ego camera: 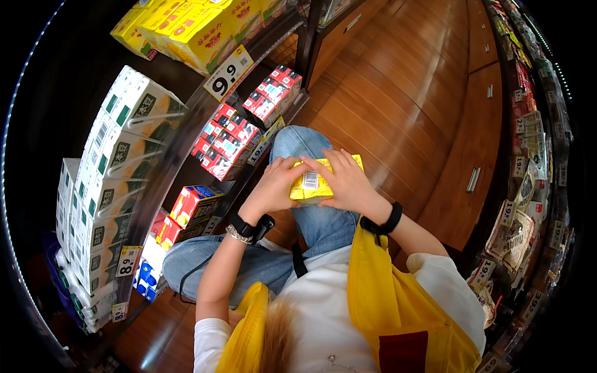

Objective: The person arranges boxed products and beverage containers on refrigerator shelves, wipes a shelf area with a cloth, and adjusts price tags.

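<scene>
A yellow wrapped multipack of small drink cartons or similar packs (311, 185), with a barcode on its upper face, is held above my bent knee. My left hand (278, 185) grips its left end, thumb across the top. My right hand (350, 184) holds the right part, with fingers over its far edge and the thumb at the near edge. The thumbs and fingers of both hands nearly meet above the barcode. The underside of the pack is hidden. To the left, red and black packs (226, 140) stand in blocks on the low shelf.
A shelf at left holds white soy drink cartons (114, 172), yellow cartons (205, 32), red boxes (191, 205) and blue packs (148, 279). Price tags (228, 74) line its edge. Wooden drawers (466, 200) and bagged goods (517, 233) stand at right, across the wooden floor (382, 93).
</scene>
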Available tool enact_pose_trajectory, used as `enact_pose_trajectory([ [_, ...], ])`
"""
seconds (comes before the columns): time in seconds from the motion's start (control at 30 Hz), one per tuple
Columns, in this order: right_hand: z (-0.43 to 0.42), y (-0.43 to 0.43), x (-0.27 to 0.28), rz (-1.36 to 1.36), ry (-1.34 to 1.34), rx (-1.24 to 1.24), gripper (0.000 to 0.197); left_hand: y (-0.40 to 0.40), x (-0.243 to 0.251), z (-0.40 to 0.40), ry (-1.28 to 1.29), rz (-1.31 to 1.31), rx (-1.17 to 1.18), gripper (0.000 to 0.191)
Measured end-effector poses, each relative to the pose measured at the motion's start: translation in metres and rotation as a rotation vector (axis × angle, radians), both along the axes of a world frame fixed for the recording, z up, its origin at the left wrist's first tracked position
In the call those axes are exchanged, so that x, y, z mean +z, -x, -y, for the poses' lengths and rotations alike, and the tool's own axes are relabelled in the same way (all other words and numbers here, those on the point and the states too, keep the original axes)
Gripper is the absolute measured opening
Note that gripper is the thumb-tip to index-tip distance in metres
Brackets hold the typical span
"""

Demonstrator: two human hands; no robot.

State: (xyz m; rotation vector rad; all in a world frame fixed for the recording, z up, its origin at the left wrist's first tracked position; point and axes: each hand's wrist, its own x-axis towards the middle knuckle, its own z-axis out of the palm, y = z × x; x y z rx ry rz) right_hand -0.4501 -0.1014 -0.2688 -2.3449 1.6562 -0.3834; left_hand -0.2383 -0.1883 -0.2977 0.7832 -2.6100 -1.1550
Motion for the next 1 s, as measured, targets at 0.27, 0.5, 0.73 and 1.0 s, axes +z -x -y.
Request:
enact_pose_trajectory([
  [0.27,0.013,0.032,-0.014,0.191,-0.037,-0.184,0.095,0.001,0.012,0.012,0.124,-0.115,0.055,0.08],
  [0.5,0.032,0.108,-0.076,0.213,-0.015,-0.574,0.075,-0.015,0.021,0.026,0.017,-0.167,0.277,0.07],
  [0.73,0.027,0.14,-0.185,-0.009,0.004,-0.581,0.068,-0.022,0.017,0.021,-0.019,-0.131,0.289,0.061],
  [1.0,-0.001,0.137,-0.276,0.018,-0.131,-0.577,0.087,-0.033,0.004,0.011,-0.087,-0.043,0.305,0.055],
])
